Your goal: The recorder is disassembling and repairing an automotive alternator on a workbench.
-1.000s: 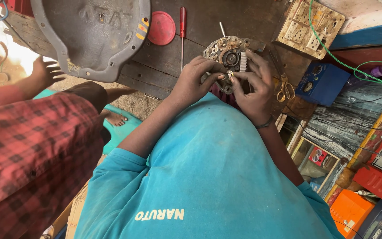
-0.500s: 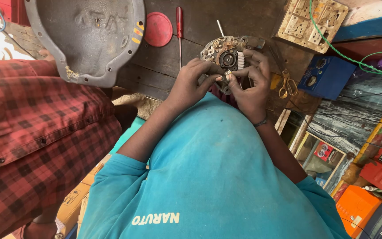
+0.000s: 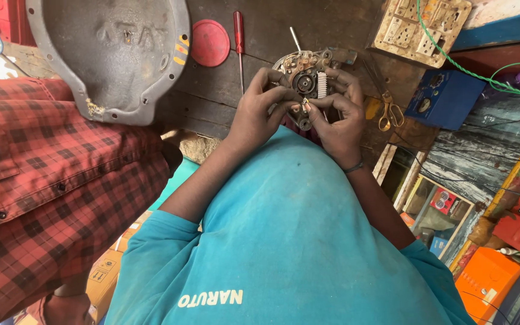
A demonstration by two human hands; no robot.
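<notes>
Fingers of both hands close around one round, rusty motor part (image 3: 305,81), held upright above the dark wooden bench (image 3: 224,90) and just in front of the person's chest. Left hand (image 3: 257,117): fingers curled over the part's left rim, thumb pressed near its lower edge. Right hand (image 3: 338,120): fingers wrapped over the right rim, thumb and forefinger pinched on one small brass-coloured piece (image 3: 306,103) at the bottom of the part; whether this piece is loose or fixed cannot be told. The part's flat face is turned toward the person, with one black bearing hub (image 3: 303,82) at its centre and one white ribbed block (image 3: 321,84) just to the right of it. One thin metal pin (image 3: 295,40) rises from its far edge, pointing away from the person and slightly left. The disc has no clear long axis.

On the bench, counted: one red-handled screwdriver (image 3: 239,42), long axis running away from the person; one red round lid (image 3: 210,43) just beside it; one large grey metal housing (image 3: 112,54) to the left; one pair of yellow-handled scissors (image 3: 387,111) to the right; one blue box (image 3: 443,99); one switchboard (image 3: 422,24) with one green wire (image 3: 452,63) across it. One other person in a red checked shirt (image 3: 49,180) stands at the left.
</notes>
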